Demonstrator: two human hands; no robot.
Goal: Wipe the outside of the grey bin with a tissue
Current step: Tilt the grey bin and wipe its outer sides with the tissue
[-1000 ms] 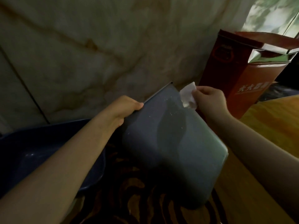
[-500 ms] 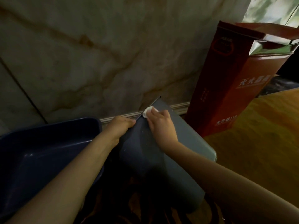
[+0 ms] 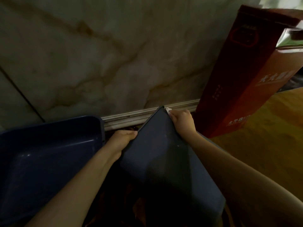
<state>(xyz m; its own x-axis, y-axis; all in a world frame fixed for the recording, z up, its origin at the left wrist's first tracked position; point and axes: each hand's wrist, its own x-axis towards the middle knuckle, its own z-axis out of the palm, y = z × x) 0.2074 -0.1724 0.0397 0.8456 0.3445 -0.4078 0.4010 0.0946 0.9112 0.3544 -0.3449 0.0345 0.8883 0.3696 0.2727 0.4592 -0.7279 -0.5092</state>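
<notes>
The grey bin [image 3: 164,161] lies tipped over in front of me, one flat side facing up and its rim end pointing at the wall. My left hand [image 3: 122,139] grips the bin's left edge near the rim. My right hand [image 3: 182,122] presses a small white tissue [image 3: 168,110] against the far right corner of that upper side. Only a scrap of the tissue shows past my fingers. The bin's lower end is lost in shadow.
A dark blue tub [image 3: 49,154] stands to the left, close to my left arm. A tall red carton [image 3: 242,76] leans at the right against the marble wall [image 3: 114,54]. A yellow wooden surface [image 3: 265,136] lies to the right; dark patterned floor lies below.
My right hand slid the tissue along the bin's far edge from the left part to the right corner. The bin sank lower toward the floor. My left hand kept its grip.
</notes>
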